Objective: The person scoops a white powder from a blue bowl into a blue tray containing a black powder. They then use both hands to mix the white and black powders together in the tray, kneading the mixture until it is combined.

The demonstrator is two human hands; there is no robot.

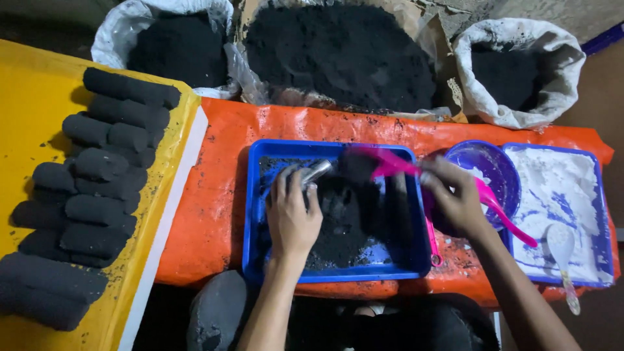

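Many black pressed cylinders (91,195) lie stacked on a yellow sheet (26,117), well to the left of the left hand (292,218). That hand is closed around a short metal tube (316,172), held tilted over the dark powder (344,221) in a blue tray (253,214). Just to its right, the right hand (455,198) grips a pink scoop (390,166), whose bowl sits right at the tube's upper end. Beyond the right hand stands a purple bowl (500,169), then a second blue tray (604,214) of white powder with a white spoon (562,250). Three sacks of black powder (338,52) stand past both hands.
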